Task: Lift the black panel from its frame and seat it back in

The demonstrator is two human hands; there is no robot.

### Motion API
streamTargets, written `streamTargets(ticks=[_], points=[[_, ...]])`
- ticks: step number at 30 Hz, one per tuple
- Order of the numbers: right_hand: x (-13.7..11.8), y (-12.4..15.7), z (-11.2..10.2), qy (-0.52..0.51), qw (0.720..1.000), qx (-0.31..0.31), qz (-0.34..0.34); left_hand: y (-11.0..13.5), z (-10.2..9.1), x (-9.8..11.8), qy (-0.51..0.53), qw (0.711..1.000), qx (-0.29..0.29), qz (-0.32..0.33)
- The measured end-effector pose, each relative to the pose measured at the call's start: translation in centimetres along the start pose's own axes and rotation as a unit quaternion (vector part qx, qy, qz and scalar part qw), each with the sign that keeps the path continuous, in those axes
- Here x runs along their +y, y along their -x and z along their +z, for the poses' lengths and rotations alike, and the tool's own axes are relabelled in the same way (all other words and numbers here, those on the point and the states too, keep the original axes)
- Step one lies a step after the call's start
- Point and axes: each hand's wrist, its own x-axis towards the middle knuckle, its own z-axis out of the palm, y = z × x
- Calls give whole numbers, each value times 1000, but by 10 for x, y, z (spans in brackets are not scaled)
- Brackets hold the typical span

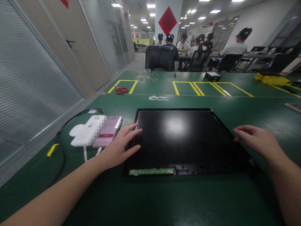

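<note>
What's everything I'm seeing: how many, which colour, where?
tabletop: one, green, foreground
panel: one, black, middle
circuit strip: one, green, panel's near edge
phone: one, pinkish, left of panel
gadget: one or two, white, beside phone
cables: several, black or white, left
scissors: one, red, far left
cup: one, clear, far side
scraps: several, white, beyond panel
box: one, black, far side
tape outlines: several, yellow, far side
unclear item: one, yellow, far right
chairs: several, black, background
people: about six, mixed clothing, background
sign: one, red, background
door: one, beige, left
left hand: one, bare, panel's left edge
right hand: one, bare, panel's right edge
</note>
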Motion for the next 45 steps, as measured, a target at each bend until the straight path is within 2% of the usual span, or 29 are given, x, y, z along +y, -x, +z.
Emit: streamTargets(ticks=[2, 5, 11, 16, 21, 26, 29, 32, 34, 38, 45], points=[[1, -1, -1, 7, 1000, -2, 9, -2, 3, -1, -16, 998, 23, -54], [3, -5, -2, 29, 999, -19, 18, -5, 4, -1, -37, 994, 14, -103], [8, -12, 1, 68, 995, -65, 25, -5, 14, -6, -52, 992, 5, -112], [11, -14, 11, 95, 994, -53, -8, -4, 18, -13, -50, 988, -18, -146], [11, -15, 18, 119, 991, -53, -21, -5, 13, -19, 3, 990, -3, -138], [7, -13, 16, 127, 990, -59, -22, -8, 6, -14, 107, 977, 35, -181], [4, -10, 14, 130, 989, -70, -14, -11, -1, 1, 233, 943, 81, -224], [2, -8, 13, 136, 987, -83, -8, -15, -7, 19, 399, 874, 95, -260], [2, -8, 13, 136, 987, -80, -12, -16, -9, 28, 470, 827, 104, -291], [1, -8, 13, 136, 988, -74, -14, -20, -11, 39, 547, 754, 134, -337], [-4, -4, 12, 137, 987, -87, -4, -27, -15, 51, 605, 683, 159, -377]])
